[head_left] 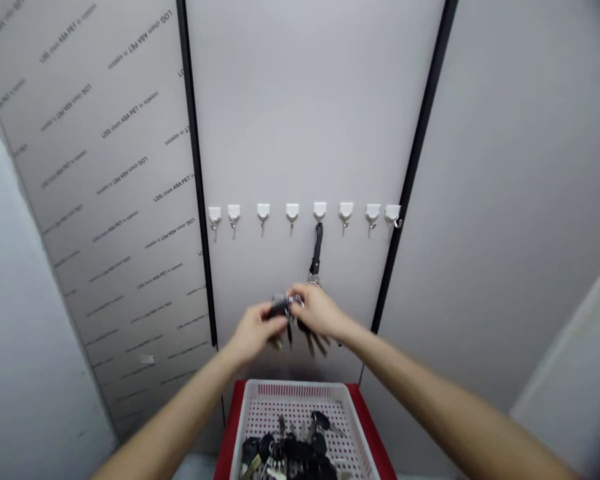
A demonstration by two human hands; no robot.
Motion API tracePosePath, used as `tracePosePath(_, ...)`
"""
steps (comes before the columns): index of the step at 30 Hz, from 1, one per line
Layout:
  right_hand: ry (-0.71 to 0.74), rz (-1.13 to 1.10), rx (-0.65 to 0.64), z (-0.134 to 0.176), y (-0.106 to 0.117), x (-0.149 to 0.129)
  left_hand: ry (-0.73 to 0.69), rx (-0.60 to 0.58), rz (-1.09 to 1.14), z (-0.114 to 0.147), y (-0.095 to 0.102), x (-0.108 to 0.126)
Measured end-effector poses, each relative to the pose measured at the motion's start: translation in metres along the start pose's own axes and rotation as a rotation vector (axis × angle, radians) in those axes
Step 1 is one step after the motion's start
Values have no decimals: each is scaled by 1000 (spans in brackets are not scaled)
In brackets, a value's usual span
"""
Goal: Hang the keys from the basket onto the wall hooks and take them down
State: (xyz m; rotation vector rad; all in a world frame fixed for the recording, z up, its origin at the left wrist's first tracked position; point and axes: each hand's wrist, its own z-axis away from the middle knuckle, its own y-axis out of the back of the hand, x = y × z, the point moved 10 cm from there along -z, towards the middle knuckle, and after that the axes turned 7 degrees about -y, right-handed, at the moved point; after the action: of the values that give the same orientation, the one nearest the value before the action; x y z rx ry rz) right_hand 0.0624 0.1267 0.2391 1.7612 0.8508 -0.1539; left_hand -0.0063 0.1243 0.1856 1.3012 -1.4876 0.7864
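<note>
My left hand [253,331] pinches a bunch of keys [280,308] with black heads between thumb and fingers. My right hand [321,311] is closed on the metal ring part of the same bunch, fingertips close to those of the left. Blurred keys [316,341] dangle under the right hand; which ring they belong to is unclear. Just behind it, a black strap keychain [317,250] hangs from one of the white wall hooks [320,211], its metal ring partly covered by my fingers. Below both hands, a white perforated basket [347,427] holds a pile of loose keys [300,448].
Several more white hooks [263,211] run in a row across the pale panel [310,100]. Black strips [196,153] edge the panel on both sides. The basket stands on a red surface [373,433]. Printed film [125,167] covers the left wall.
</note>
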Motion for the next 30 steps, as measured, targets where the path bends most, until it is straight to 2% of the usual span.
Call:
tracePosePath(4,-167,-67,-224,62,-85,60,63,-160,-153,47,-37,-78)
tracePosePath(6,-231,-36,-271,83,-106,81,123,-213,-283,65,-46,-109)
tracePosePath(8,-249,-39,-345,91,-110,87,172,-261,-420,77,-47,-126)
tracePosePath(10,-230,-126,-311,78,-84,80,179,-271,-523,75,-41,-124)
tracePosePath(11,-223,-189,-196,63,-56,76,162,-250,-547,67,-37,-115)
tracePosePath(14,-252,-283,358,21,47,74,44,-87,-487,21,-23,-65)
tracePosePath(16,-301,-262,548,-1,84,74,-75,40,-387,-18,-20,-25)
tracePosePath(18,-312,-249,567,-22,95,71,-148,170,-283,-54,-18,9)
tracePosePath(19,-302,-247,546,-31,96,68,-178,194,-233,-69,-22,24)
tracePosePath(22,-226,-258,544,-42,105,51,-217,142,-156,-98,-38,58)
tracePosePath(27,-115,-283,588,-45,146,14,-315,130,-69,-96,-38,114)
tracePosePath(30,-247,-253,480,-56,150,14,-225,98,-120,-94,-38,123)
